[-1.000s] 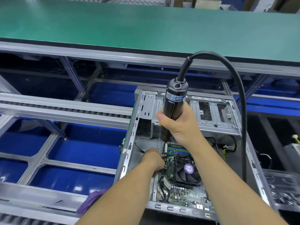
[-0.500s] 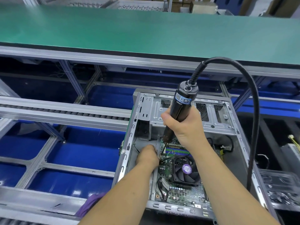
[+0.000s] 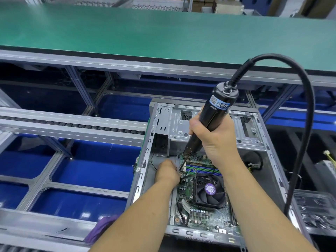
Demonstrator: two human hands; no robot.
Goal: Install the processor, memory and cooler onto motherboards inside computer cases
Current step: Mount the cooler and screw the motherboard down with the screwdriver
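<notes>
Motherboard (image 3: 201, 213) lies flat in the open case (image 3: 145, 160), its fan cooler (image 3: 209, 190) mounted near the middle and partly hidden by the right forearm. Right hand (image 3: 212, 140) grips the screwdriver (image 3: 211, 120), whose bit points down at the board's left edge. Left hand (image 3: 167, 172) rests at that edge; its fingertips are hidden, so I cannot tell their state. Memory slots are half covered.
</notes>
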